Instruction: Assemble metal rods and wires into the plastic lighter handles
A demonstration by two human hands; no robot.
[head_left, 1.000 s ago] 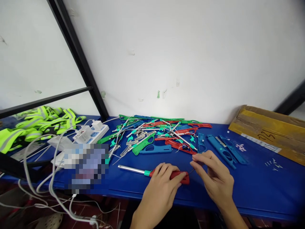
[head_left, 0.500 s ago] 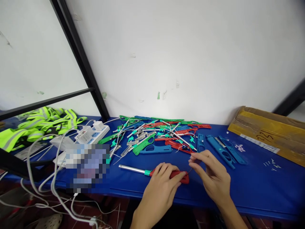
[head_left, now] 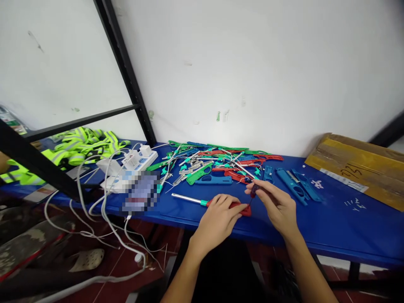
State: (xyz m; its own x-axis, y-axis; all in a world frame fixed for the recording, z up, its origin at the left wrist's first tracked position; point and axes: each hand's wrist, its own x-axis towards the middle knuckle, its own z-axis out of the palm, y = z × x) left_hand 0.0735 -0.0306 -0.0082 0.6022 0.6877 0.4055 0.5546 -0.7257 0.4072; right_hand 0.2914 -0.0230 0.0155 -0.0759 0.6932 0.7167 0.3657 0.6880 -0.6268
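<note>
My left hand (head_left: 217, 221) presses a red long-nosed gas lighter (head_left: 245, 210) onto the blue table, fingers closed over its handle. The lighter's silver barrel points left, with a green collar at its base. In my right hand (head_left: 280, 208) is a small screwdriver (head_left: 253, 191) with a dark red handle, pinched between the fingers. Its thin shaft slants down to the right end of the red handle; the tip's exact seat is too small to make out. Behind my hands lies a blue lighter casing (head_left: 213, 180), and to the right are blue casing halves (head_left: 292, 185).
A heap of green, red and blue casings and metal parts (head_left: 202, 164) lies against the wall. At left are a white power strip (head_left: 145, 160), a blurred phone (head_left: 142, 191), cables and yellow reflective straps (head_left: 78, 145). A taped cardboard box (head_left: 356, 162) stands at right.
The view has shifted, showing more of the floor. My right hand has turned, and the screwdriver handle now shows in its fingers, more upright. My left hand still holds the red lighter.
</note>
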